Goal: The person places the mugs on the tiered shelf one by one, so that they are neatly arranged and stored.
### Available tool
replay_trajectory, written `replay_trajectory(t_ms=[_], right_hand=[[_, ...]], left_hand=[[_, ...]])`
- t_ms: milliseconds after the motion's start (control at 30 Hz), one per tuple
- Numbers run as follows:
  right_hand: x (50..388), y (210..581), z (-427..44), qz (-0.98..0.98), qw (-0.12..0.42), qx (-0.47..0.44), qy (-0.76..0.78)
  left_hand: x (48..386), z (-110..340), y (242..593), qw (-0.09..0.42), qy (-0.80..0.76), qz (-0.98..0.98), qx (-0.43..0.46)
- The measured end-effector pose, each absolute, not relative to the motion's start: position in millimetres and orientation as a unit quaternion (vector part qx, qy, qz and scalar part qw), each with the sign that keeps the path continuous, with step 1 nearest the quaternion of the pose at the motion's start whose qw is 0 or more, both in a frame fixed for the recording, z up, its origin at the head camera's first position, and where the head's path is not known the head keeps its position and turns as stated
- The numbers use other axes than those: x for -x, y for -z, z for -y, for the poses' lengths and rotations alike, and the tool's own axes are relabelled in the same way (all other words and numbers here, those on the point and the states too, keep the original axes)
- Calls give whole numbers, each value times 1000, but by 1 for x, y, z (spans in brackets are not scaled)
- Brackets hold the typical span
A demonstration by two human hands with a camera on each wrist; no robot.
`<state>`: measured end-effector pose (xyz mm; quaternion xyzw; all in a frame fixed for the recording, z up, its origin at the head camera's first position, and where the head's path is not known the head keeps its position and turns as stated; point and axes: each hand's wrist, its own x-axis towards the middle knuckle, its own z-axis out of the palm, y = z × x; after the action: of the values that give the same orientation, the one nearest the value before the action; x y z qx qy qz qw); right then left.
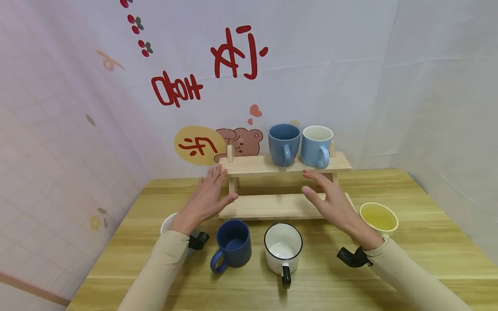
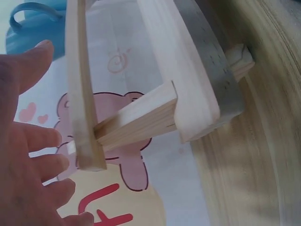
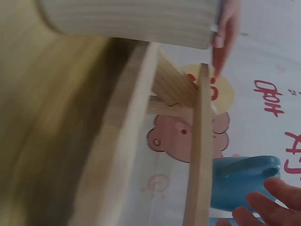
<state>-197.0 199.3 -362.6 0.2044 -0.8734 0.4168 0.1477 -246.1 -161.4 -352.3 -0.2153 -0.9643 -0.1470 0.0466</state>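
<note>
A two-tier wooden rack [image 1: 268,206] stands toward the back of the table. On its upper shelf are a dark blue-grey mug [image 1: 281,144] and a light blue mug [image 1: 311,149] with a white inside, both upright. My left hand [image 1: 208,196] hovers by the rack's left end, fingers spread; whether the fingertips touch the shelf I cannot tell. In the left wrist view that hand [image 2: 30,155] holds nothing. My right hand [image 1: 332,201] is in front of the rack's right side, below the light blue mug, fingers loosely extended and nothing in them.
A navy mug [image 1: 238,248] and a white black-rimmed mug [image 1: 281,246] stand before the rack. At right is a yellow-lined cup [image 1: 379,216], partly behind my right wrist. Another white-rimmed mug [image 1: 166,222] is mostly hidden by my left wrist. A printed cloth [image 1: 330,77] hangs behind.
</note>
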Motion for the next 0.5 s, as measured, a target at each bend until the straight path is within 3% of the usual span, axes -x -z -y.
replay_trajectory(t_ms=[500], right_hand=[[170, 410, -218, 920, 147, -241, -273]], left_hand=[[196, 184, 351, 178, 190, 938, 230]])
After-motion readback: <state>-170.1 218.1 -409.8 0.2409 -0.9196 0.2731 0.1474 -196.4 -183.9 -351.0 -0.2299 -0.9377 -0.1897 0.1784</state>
